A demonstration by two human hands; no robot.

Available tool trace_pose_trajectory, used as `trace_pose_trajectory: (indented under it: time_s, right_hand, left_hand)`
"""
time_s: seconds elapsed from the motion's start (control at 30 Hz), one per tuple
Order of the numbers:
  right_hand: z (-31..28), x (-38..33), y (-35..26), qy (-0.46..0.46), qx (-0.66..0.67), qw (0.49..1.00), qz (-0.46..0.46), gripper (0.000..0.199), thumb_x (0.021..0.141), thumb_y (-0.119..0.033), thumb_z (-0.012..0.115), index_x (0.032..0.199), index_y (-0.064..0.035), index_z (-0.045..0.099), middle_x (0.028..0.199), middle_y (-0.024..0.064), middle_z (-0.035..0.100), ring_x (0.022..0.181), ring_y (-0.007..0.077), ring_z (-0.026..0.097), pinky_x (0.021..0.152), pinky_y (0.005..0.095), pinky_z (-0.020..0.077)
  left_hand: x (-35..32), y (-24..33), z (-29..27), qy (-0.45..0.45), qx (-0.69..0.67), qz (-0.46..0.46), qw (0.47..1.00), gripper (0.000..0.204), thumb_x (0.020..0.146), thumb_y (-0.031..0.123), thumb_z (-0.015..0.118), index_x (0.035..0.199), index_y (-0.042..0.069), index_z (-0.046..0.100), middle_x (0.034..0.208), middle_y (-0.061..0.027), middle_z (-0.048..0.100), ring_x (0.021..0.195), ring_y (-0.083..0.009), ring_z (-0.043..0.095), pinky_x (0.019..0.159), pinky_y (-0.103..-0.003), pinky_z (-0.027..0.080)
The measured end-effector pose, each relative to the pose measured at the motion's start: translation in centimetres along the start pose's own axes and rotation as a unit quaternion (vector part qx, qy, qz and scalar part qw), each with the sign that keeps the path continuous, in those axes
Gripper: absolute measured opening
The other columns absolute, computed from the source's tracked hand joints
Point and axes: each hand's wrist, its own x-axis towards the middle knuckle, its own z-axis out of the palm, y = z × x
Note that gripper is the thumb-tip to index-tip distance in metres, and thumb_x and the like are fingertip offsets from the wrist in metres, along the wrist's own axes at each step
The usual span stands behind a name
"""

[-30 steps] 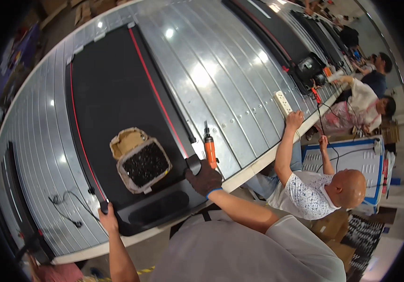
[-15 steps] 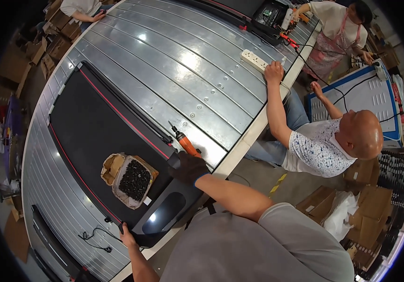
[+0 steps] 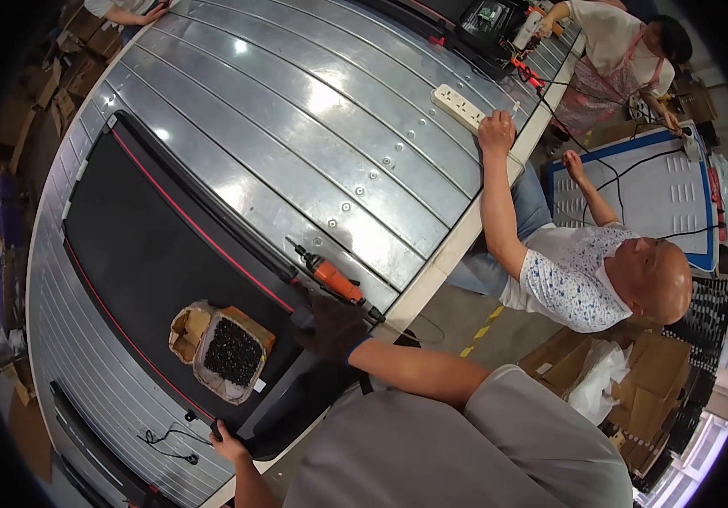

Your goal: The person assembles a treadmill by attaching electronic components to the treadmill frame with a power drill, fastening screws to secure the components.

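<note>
A long, flat black treadmill (image 3: 152, 237) with red trim lines lies on the metal-topped table, its near end toward me. My left hand (image 3: 228, 444), bare, is closed on its near left corner, the thumb over the edge. At the near right corner my right hand (image 3: 334, 328), in a dark glove, grips the treadmill; its fingertips hardly show against the black. Just beyond the glove rests an orange and black electric screwdriver (image 3: 334, 279), its bit pointing away from me. On the treadmill sits an opened carton (image 3: 186, 334) with a bag of small black screws (image 3: 232, 351).
A thin black cable (image 3: 169, 440) lies left of the treadmill. Across the table (image 3: 296, 110), a co-worker's hand (image 3: 497, 133) is beside a white power strip (image 3: 457, 107). Another co-worker handles an opened black unit (image 3: 491, 30). Cardboard boxes (image 3: 652, 372) stand at right.
The view has shifted, moving the treadmill left in the picture. My right hand has drawn back toward me, uncovering the screwdriver's rear end. My left hand keeps its corner.
</note>
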Motion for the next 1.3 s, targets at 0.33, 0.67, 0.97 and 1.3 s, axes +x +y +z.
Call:
trace_pose_trajectory:
  time_s: [0.33,0.67,0.97,1.3]
  right_hand:
    - [-1.6,6.0,13.3,-0.060,0.310,0.804,-0.505,0.019,0.078,-0.027,0.068,0.070,-0.0114,0.061,0.067,0.0054,0.059,0.061,0.0292,0.062,0.056,0.0412,0.0500]
    - [1.3,8.8,22.0,-0.212,0.388,0.797,-0.411,0.024,0.082,-0.027,0.062,0.074,-0.0055,0.070,0.075,0.0171,0.068,0.075,0.0354,0.069,0.068,0.0453,0.0539]
    - [5.0,-0.9,18.6,0.080,0.157,0.917,-0.358,0.016,0.079,-0.030,0.066,0.076,-0.0146,0.067,0.077,0.0087,0.068,0.074,0.0307,0.069,0.066,0.0420,0.0554]
    - [7.7,-19.3,21.9,0.074,-0.081,0.993,-0.044,0.049,0.081,-0.016,0.063,0.129,-0.0057,0.061,0.120,0.0179,0.063,0.111,0.0360,0.062,0.096,0.0447,0.0511]
  left_hand:
    - [-0.9,-2.2,16.0,-0.015,0.101,0.086,0.991,0.079,0.094,0.055,0.063,0.141,-0.007,0.049,0.131,-0.0250,0.059,0.112,-0.0310,0.060,0.099,-0.040,0.047]
    - [0.7,-11.1,18.0,-0.031,0.163,0.168,0.972,0.060,0.099,0.047,0.057,0.137,0.001,0.054,0.128,-0.0181,0.060,0.111,-0.0314,0.060,0.096,-0.043,0.049]
    - [-7.0,-8.1,11.4,-0.082,-0.107,-0.048,0.990,0.066,0.098,0.047,0.059,0.142,-0.002,0.050,0.135,-0.0167,0.059,0.116,-0.0288,0.060,0.101,-0.038,0.046]
    - [-24.4,-14.5,0.5,-0.069,0.100,0.657,0.744,0.041,0.096,0.021,0.062,0.127,-0.005,0.056,0.130,-0.0221,0.053,0.120,-0.0385,0.049,0.107,-0.050,0.037]
